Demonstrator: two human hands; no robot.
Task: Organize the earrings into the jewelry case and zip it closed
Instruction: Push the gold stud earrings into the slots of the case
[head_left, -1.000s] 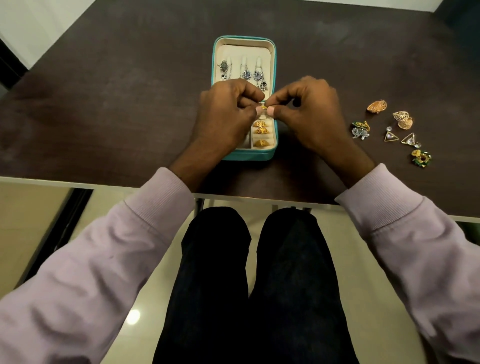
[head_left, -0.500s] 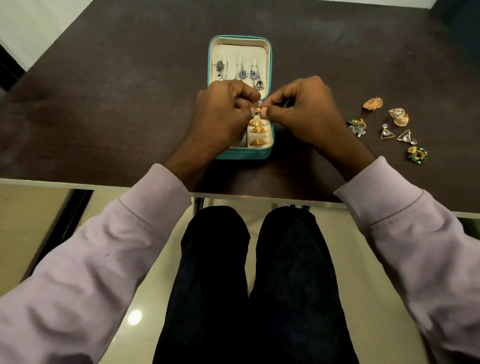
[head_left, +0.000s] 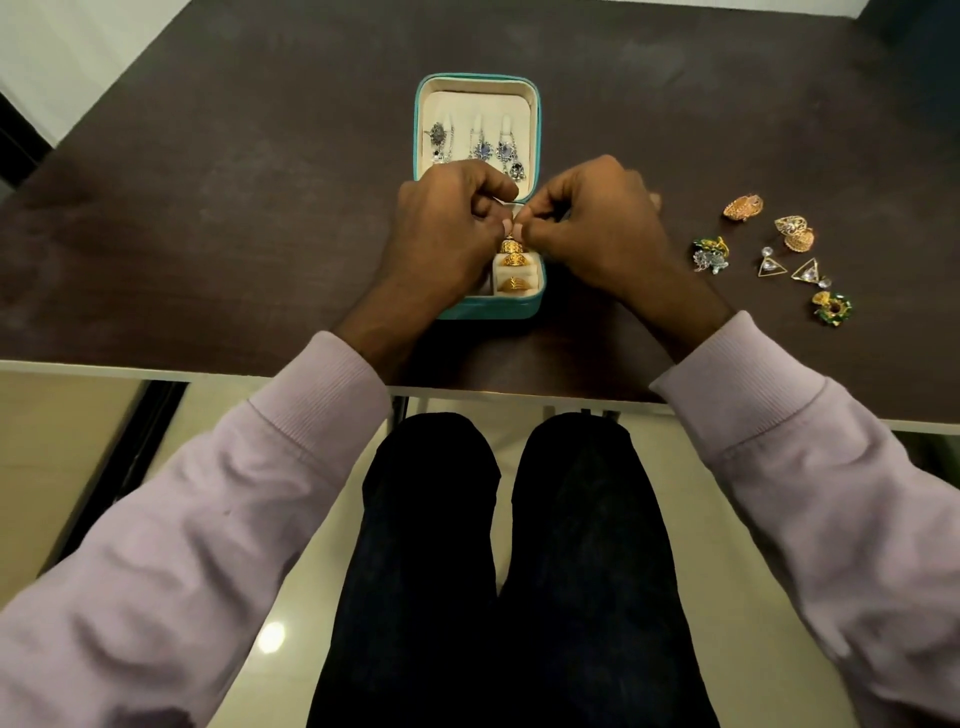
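Observation:
A teal jewelry case (head_left: 539, 124) lies open on the dark table, its cream lid panel holding several silver-blue earrings (head_left: 485, 149). The near half holds gold pieces (head_left: 514, 283) in its slots. My left hand (head_left: 441, 234) and my right hand (head_left: 597, 223) meet over the case's middle, fingertips pinching a small gold earring (head_left: 511, 244) together just above the slots. Loose earrings lie to the right: two gold ones (head_left: 744, 207), a green-silver one (head_left: 710, 254), two triangular crystal ones (head_left: 805, 271) and a green-gold one (head_left: 832, 308).
The dark wooden table (head_left: 208, 208) has its front edge close to my lap. My legs in dark trousers show below it over a glossy floor. A pale wall strip runs along the far left.
Both hands have dipped slightly toward the near half of the case, bringing the pinched gold earring lower over the slots. The loose earrings have stayed put.

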